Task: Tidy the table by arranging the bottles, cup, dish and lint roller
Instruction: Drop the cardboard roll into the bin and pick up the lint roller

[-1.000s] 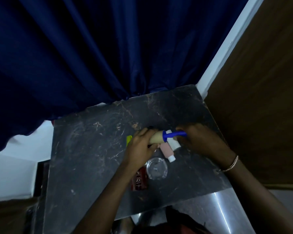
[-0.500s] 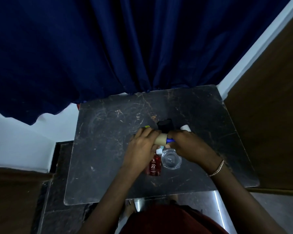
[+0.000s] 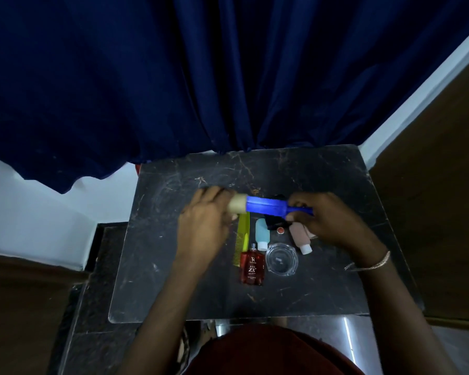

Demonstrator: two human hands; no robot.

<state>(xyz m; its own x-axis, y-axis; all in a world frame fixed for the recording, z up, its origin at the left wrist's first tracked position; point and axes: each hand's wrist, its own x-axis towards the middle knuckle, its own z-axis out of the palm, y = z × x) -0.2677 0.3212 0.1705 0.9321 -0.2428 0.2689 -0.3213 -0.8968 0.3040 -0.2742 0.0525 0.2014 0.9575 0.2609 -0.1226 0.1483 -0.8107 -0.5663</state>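
Half a second ago the two hands sat close together over the things, with only a short beige stub and a sliver of blue showing between them; now they have drawn apart, and the lint roller [image 3: 266,205] shows at nearly full length, which also uncovers the comb [image 3: 243,236] and the blue bottle [image 3: 262,234] that lay under them. The left hand [image 3: 203,220] has its fingers curled round the roller's beige end, though they are smeared by motion and their tips are hard to make out. The right hand [image 3: 328,220] grips the thin blue handle at the other end, fingers folded round it, a bracelet [image 3: 374,263] on that wrist. The roller runs level from one hand to the other, its middle wrapped in blue; whether it touches the table [image 3: 173,266] cannot be told. On the person's side of the roller, between the hands, the yellow-green comb lies just beside the left hand, then the blue bottle, then a red bottle [image 3: 252,267] lying flat with its neck towards the roller, and a glass dish [image 3: 281,258] right beside that. A pink bottle [image 3: 299,238] lies partly under the right hand, only its lower body and white cap showing. A small red cap [image 3: 281,230] sits between the blue and pink bottles. A black thing [image 3: 271,221] is mostly hidden behind the roller, and what it is cannot be told.
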